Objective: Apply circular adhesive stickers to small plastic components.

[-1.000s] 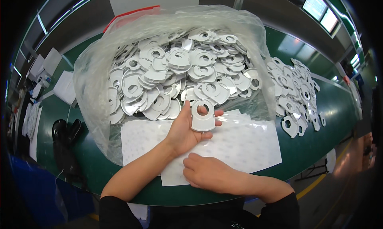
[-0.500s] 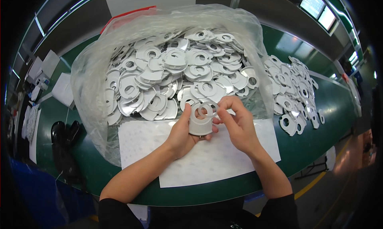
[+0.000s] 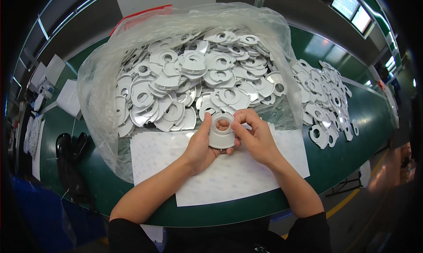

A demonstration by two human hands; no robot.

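Observation:
My left hand (image 3: 199, 148) is closed around a silvery-white flat part (image 3: 221, 141) with a round hole and a wider curved skirt at its lower end. The thumb lies along its left edge and the fingers pass underneath. A thin pale ring (image 3: 215, 119) lies around the hole, lined up with it as far as I can see. My right hand (image 3: 259, 140) pinches at the ring's right edge with thumb and forefinger; the fingertips partly hide the contact. Both hands are above white sheets (image 3: 211, 189).
A large clear plastic bag (image 3: 99, 83) lies open behind my hands, full of similar parts (image 3: 176, 83). More parts (image 3: 324, 94) are heaped on the green table (image 3: 370, 107) at the right. A black object (image 3: 70, 165) and a white box (image 3: 70, 99) are at left.
My right hand has brought the ring down and left, from overlapping the hole's upper right to lying around it. My left hand keeps the part in place.

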